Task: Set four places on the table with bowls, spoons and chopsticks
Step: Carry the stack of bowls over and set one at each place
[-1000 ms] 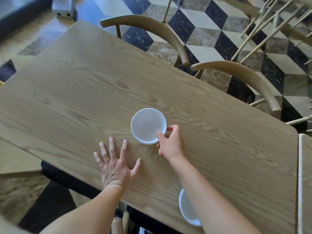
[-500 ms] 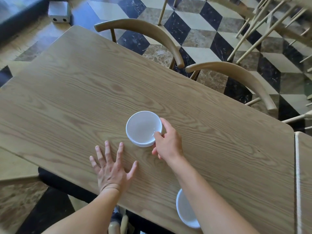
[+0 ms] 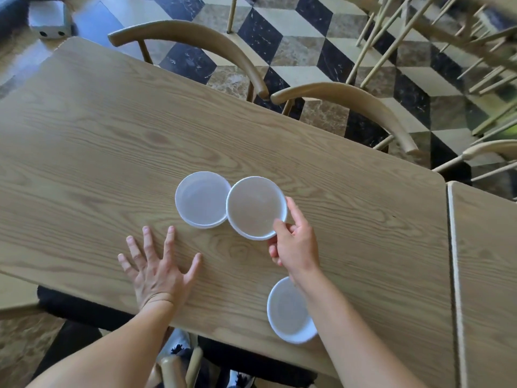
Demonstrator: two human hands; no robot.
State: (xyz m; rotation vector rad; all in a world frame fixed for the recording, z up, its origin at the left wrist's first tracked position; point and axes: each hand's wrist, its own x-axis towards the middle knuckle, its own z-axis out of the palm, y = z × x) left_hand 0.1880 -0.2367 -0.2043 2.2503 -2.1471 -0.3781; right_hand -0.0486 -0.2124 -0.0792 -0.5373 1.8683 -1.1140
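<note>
Three white bowls are on the wooden table [image 3: 84, 152]. One bowl [image 3: 202, 199] stands near the middle. Just to its right, overlapping its rim, a second bowl [image 3: 256, 207] is held by my right hand [image 3: 293, 242], thumb on the near rim and fingers round the right side; it looks lifted a little. A third bowl [image 3: 289, 310] sits at the near edge, partly hidden by my right forearm. My left hand [image 3: 156, 264] lies flat on the table with fingers spread, below and left of the bowls. No spoons or chopsticks are in view.
Two curved wooden chair backs [image 3: 195, 37] [image 3: 352, 105] stand along the far edge. A second table [image 3: 486, 275] abuts on the right. A chair with a dark seat [image 3: 84, 306] is under the near edge. The floor is checkered tile.
My right hand has lifted the top bowl off the stack and moved it to the right, which leaves one bowl standing where the stack was. My left hand has stayed flat.
</note>
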